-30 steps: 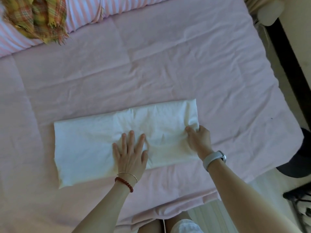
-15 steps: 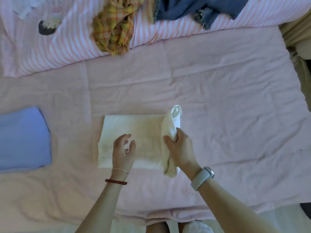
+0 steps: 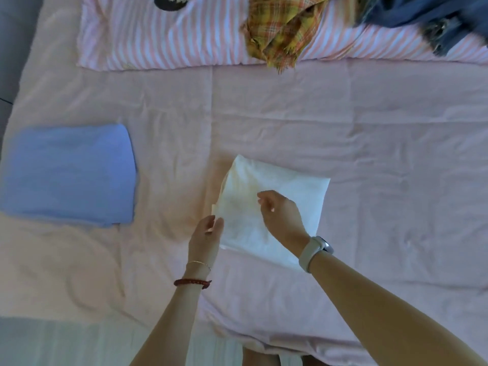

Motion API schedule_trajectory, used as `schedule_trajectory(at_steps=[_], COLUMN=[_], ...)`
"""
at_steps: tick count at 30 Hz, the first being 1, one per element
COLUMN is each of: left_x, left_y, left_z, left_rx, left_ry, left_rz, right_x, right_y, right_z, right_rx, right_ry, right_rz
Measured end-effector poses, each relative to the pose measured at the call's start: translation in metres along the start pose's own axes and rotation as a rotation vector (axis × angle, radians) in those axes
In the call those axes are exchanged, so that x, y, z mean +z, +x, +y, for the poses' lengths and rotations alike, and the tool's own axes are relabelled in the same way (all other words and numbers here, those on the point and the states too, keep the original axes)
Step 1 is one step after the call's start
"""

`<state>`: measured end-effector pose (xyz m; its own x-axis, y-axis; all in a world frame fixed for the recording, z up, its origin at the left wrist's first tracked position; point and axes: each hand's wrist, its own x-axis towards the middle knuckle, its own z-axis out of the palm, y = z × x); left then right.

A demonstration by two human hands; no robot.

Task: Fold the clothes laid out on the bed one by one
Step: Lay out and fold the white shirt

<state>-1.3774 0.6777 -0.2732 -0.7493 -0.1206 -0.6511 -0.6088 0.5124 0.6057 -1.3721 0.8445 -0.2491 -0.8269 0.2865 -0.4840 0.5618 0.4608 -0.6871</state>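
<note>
A white garment point(image 3: 290, 191), folded into a small rectangle, lies slightly askew on the pink bed sheet point(image 3: 369, 143) near the front edge. My left hand point(image 3: 207, 235) is at its near left corner, and thumb and fingers pinch the edge of the layers. My right hand point(image 3: 280, 215), with a watch on the wrist, hovers over the middle of the garment. Its fingers are loosely curled and appear to hold nothing.
A folded blue garment point(image 3: 68, 173) lies to the left on the sheet. At the back, a striped pink cover point(image 3: 158, 35) carries a yellow plaid cloth point(image 3: 282, 30) and dark blue jeans point(image 3: 427, 11). The bed's front edge runs just below my arms.
The long white strip has been folded in half: my right hand carried its right end over to the left and let go. My left hand moved from the cloth's top to its left corner.
</note>
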Motion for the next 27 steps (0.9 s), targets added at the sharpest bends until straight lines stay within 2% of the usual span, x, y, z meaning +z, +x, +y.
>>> schedule_trajectory(at_steps=[2,4,6,9,13,15,17,19,21,23,25,27], left_x=[0.011,0.02,0.025,0.022,0.012,0.009,0.013,0.025,0.042,0.057,0.064,0.063], left_y=[0.002,0.005,0.005,-0.003,-0.009,-0.002,0.005,0.011,0.024,0.043,0.067,0.086], left_z=[-0.001,0.002,0.005,0.001,-0.008,-0.004,0.005,0.019,0.032,0.035,0.026,0.014], left_rx=[0.042,0.01,-0.046,-0.005,-0.009,0.156,0.462,0.76,0.919,0.914,0.776,0.66], left_ry=[0.104,0.1,0.023,-0.122,-0.094,0.115,0.38,0.549,0.712,0.868,0.979,1.076], left_rz=[0.048,0.102,0.169,0.28,0.309,0.353,0.366,0.319,0.195,0.045,-0.052,-0.04], right_x=[-0.011,-0.016,-0.018,-0.011,0.005,0.008,0.008,0.01,0.012,0.012,0.008,-0.001], right_y=[0.004,0.014,0.023,0.025,0.024,0.026,0.025,0.023,0.022,0.025,0.028,0.029], right_z=[0.013,0.022,0.028,0.037,0.042,0.042,0.04,0.043,0.049,0.059,0.074,0.091], right_rx=[-0.08,-0.153,-0.188,-0.241,-0.261,-0.262,-0.31,-0.379,-0.364,-0.298,-0.23,-0.182], right_ry=[-0.13,-0.314,-0.515,-0.762,-0.888,-0.885,-0.857,-0.849,-0.842,-0.824,-0.83,-0.858], right_rz=[0.159,0.232,0.169,0.018,-0.092,-0.068,-0.002,0.108,0.136,0.124,0.091,0.098])
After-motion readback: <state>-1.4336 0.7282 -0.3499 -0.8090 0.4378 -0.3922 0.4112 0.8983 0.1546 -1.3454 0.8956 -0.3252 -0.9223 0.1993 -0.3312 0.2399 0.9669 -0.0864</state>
